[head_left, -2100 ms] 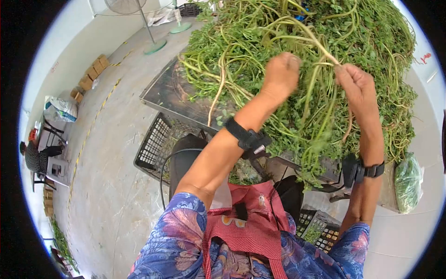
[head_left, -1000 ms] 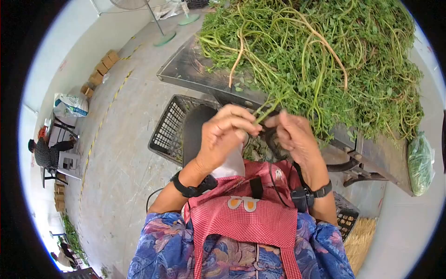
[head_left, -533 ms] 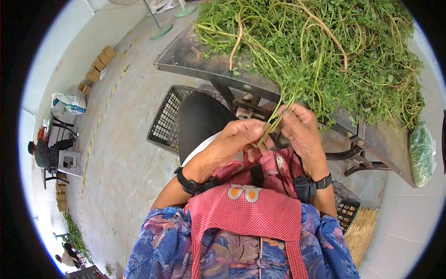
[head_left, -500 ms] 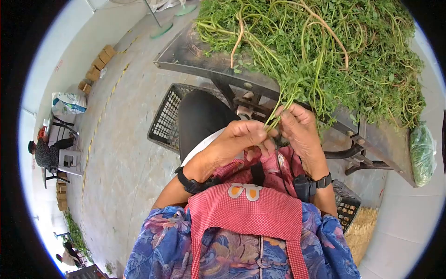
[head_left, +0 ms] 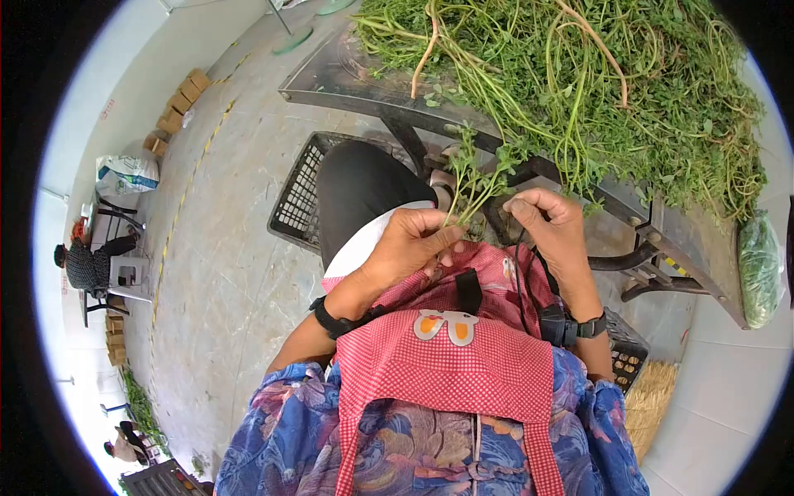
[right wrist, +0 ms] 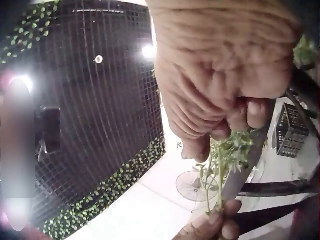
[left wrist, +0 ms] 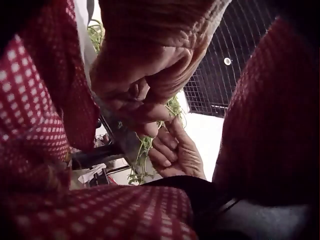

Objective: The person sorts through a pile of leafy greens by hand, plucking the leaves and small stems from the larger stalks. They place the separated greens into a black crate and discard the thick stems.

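Note:
Between its thumb and fingers, my left hand pinches the lower ends of a few green leafy stems, which point up toward the table. To their right is my right hand, its fingers curled, the thumb near the index fingertip and nothing visible between them. The right wrist view shows my right hand above the leafy sprigs, with the left fingertips gripping the stem ends. In the left wrist view, my left hand partly hides the stems, and my right hand is beyond it.
A large heap of green stems covers much of the dark table. Below the table's left part is a black crate; another crate sits at lower right. A bagged green bundle lies at the table's right end.
Both hands came down from the heap to the lap with stems. Since half a second ago, my right hand has moved right, off the stems, while my left still pinches them.

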The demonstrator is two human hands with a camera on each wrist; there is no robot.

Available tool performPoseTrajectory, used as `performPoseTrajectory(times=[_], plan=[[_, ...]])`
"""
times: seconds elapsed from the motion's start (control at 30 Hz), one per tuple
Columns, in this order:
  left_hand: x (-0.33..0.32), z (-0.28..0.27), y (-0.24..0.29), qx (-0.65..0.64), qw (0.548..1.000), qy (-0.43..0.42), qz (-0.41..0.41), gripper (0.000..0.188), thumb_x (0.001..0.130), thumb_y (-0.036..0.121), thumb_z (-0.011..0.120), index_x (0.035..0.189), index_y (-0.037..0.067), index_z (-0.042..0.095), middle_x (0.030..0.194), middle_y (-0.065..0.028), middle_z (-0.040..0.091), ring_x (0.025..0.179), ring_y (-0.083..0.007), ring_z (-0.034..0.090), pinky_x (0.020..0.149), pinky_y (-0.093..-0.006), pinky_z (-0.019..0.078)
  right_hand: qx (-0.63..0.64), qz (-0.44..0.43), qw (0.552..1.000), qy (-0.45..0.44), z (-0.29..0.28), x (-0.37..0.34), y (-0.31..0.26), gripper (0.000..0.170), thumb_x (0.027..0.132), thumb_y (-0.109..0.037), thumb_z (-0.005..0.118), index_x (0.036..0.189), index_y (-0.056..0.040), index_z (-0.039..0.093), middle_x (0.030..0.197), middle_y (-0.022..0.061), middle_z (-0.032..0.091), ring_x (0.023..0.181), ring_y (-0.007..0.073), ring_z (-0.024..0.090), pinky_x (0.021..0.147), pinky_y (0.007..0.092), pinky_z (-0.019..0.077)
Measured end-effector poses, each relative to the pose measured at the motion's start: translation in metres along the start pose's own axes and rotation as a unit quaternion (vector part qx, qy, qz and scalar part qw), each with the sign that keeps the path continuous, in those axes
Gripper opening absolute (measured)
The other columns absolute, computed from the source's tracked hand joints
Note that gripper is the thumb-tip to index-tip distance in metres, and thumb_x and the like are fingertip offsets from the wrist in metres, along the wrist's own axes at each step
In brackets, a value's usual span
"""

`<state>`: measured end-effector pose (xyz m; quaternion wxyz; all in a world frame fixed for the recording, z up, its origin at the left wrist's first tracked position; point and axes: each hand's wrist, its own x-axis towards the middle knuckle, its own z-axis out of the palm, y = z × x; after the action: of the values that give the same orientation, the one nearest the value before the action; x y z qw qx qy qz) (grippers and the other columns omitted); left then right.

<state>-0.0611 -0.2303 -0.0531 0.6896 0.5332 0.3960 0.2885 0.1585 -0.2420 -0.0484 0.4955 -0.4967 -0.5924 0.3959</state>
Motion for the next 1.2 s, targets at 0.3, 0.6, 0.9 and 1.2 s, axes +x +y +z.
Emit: performPoseTrajectory(times=[0.3,0.6,0.9,1.2], plan=[[0.002,0.011,-0.005,0.150,0.985,0.003,0.088,0.022,0.088,0.009,0.056,0.109,0.006,0.063,0.062,-0.0048,0.058,0.051,-0.0066,0.050,0.045,-0.0233,0.0403,-0.291,-0.188,0.937,-0.035,0.023,-0.004,-0.020,0.028,0.075,-0.011,0.065,0.102,-0.0164,0.065,0.083,0.0089,0.064,0.066,0.0255,0.062,0.057,0.0328,0.0492],[0.011,0.011,-0.007,0.338,0.917,0.039,0.210,0.022,0.082,0.002,0.058,0.104,0.002,0.062,0.072,-0.0153,0.061,0.063,-0.0180,0.059,0.058,-0.0288,0.0455,-0.453,-0.214,0.863,-0.055,0.010,-0.012,-0.023,0.009,0.077,-0.015,0.061,0.076,-0.0077,0.057,0.068,0.0078,0.054,0.060,0.0269,0.060,0.050,0.0365,0.0480],[0.008,0.014,-0.008,0.390,0.901,0.057,0.181,0.020,0.078,0.001,0.057,0.097,0.000,0.063,0.081,-0.0213,0.061,0.072,-0.0343,0.061,0.059,-0.0346,0.0462,-0.463,-0.178,0.853,-0.162,0.008,-0.017,-0.012,0.015,0.082,-0.017,0.053,0.076,-0.0034,0.053,0.072,0.0115,0.055,0.066,0.0317,0.060,0.056,0.0408,0.0476],[0.017,0.013,0.022,0.384,0.900,0.063,0.195,0.008,0.080,0.002,0.057,0.084,-0.004,0.060,0.067,-0.0157,0.056,0.057,-0.0232,0.057,0.053,-0.0303,0.0429,-0.408,-0.177,0.883,-0.153,-0.007,0.015,-0.029,0.012,0.082,-0.014,0.056,0.083,-0.0025,0.055,0.073,0.0128,0.056,0.065,0.0319,0.058,0.055,0.0401,0.0450]])
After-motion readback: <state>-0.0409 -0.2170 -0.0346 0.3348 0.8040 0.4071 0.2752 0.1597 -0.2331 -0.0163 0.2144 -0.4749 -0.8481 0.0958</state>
